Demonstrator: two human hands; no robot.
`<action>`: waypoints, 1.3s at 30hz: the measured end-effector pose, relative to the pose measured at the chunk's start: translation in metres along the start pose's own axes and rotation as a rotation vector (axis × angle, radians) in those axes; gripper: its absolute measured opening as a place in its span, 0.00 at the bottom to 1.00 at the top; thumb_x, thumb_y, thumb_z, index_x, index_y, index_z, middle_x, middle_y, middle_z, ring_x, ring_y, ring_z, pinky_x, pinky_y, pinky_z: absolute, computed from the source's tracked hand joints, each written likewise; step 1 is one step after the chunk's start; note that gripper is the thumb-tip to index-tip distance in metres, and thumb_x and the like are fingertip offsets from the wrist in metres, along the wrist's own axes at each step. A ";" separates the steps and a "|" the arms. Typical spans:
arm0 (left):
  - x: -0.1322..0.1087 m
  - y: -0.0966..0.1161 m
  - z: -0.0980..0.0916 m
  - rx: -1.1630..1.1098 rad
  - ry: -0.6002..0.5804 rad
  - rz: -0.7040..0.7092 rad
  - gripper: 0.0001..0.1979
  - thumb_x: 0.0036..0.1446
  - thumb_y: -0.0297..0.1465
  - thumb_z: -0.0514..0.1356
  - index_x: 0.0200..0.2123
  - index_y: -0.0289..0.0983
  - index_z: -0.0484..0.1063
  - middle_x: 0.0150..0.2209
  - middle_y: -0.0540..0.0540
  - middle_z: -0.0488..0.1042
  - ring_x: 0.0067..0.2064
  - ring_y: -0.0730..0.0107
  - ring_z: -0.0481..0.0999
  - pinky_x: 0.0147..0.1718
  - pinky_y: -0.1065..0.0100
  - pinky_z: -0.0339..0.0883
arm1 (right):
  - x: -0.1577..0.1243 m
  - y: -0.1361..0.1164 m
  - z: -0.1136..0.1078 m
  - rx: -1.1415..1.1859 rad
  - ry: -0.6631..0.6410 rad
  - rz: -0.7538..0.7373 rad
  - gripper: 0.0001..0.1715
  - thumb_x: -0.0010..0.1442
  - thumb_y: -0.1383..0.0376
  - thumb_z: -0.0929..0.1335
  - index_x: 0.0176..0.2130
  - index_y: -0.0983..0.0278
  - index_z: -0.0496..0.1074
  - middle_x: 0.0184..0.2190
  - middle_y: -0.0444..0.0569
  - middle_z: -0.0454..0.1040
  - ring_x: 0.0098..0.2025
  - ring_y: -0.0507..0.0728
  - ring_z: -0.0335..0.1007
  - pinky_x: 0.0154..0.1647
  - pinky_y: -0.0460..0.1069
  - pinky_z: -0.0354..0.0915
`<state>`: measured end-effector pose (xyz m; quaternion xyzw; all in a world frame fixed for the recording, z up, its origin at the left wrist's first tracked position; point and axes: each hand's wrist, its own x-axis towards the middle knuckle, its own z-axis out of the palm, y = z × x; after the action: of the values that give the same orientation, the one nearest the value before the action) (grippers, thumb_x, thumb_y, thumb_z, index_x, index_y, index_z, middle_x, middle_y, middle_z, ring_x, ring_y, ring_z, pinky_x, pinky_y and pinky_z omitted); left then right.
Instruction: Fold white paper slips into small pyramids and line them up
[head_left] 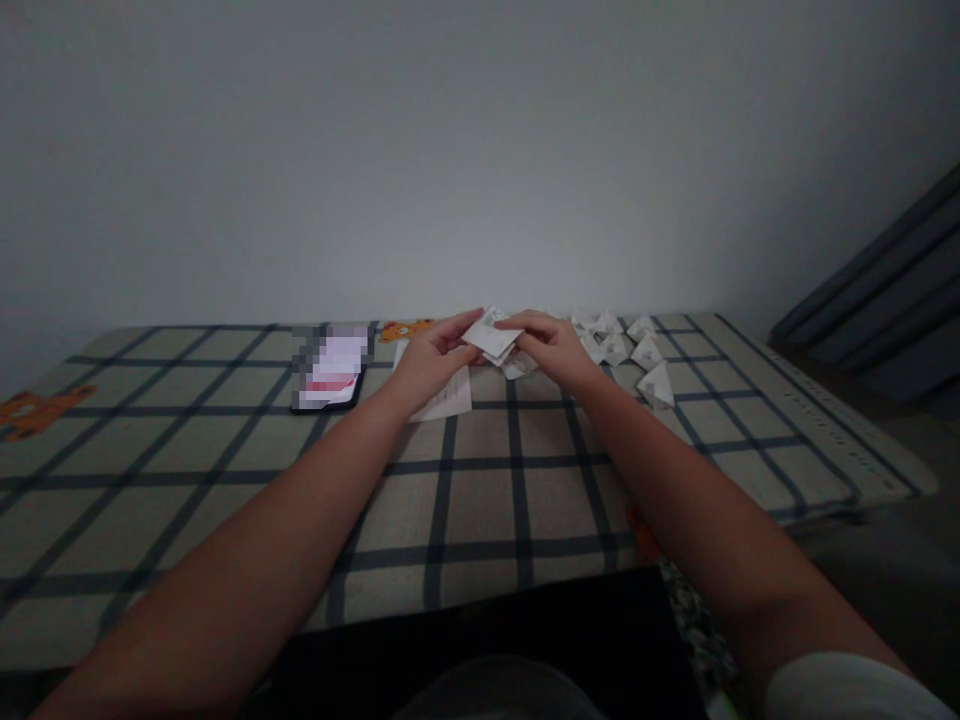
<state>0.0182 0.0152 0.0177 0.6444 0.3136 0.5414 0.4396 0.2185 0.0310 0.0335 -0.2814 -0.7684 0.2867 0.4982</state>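
Observation:
Between my two hands is a folded piece of white paper [493, 340], with layered flaps and faint print on it. My left hand [433, 358] grips its left edge between thumb and fingers. My right hand [553, 345] pinches the right side, its fingers curled over the edge. Under and beside my left hand lies a flat printed paper sheet [448, 398], partly covered by the hand. Several small folded white paper pieces [615, 348] with pointed tops stand on the cloth just right of my right hand.
A checked tablecloth [480, 510] with bear prints covers the table. On the left lies a phone [334, 370] with a lit, blurred screen. A pale wall [480, 160] rises behind the table's far edge, and dark folded fabric [892, 290] hangs at the right.

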 end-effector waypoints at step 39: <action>0.000 0.000 -0.001 -0.005 0.063 -0.112 0.30 0.48 0.36 0.66 0.55 0.36 0.69 0.37 0.44 0.78 0.37 0.68 0.76 0.43 0.62 0.70 | 0.000 0.006 0.002 -0.088 0.007 0.134 0.17 0.55 0.54 0.69 0.34 0.65 0.77 0.32 0.48 0.78 0.33 0.52 0.71 0.35 0.46 0.64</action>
<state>0.0177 0.0153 0.0177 0.6075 0.3617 0.5367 0.4606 0.2177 0.0354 0.0286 -0.3548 -0.7578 0.2846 0.4679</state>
